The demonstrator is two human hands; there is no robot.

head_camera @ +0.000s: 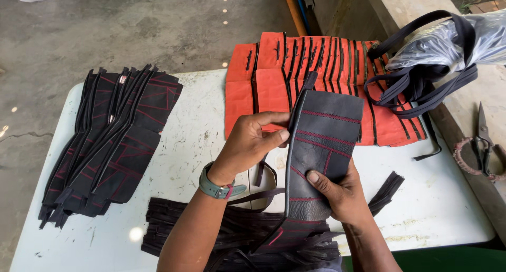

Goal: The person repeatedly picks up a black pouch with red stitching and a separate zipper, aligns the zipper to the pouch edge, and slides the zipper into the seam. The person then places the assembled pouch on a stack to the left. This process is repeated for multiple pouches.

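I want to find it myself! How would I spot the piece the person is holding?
Look at the white table, between the black stack on one side and the orange row behind. Above the middle, the left hand and right hand hold one dark piece. It alone is lifted up, with red stitch lines across it.

Soft, even daylight, prob. from the open side at upper right; bright overall, w/ only faint, diffuse shadows under the forearms on the white table (200,124). Small glare spots on the concrete floor (105,24) at top centre and far left, one on the table's near edge, plus sheen on the clear plastic bag (443,40). Focus sharp at centre; slight wide-angle bending toward the edges, no motion blur.
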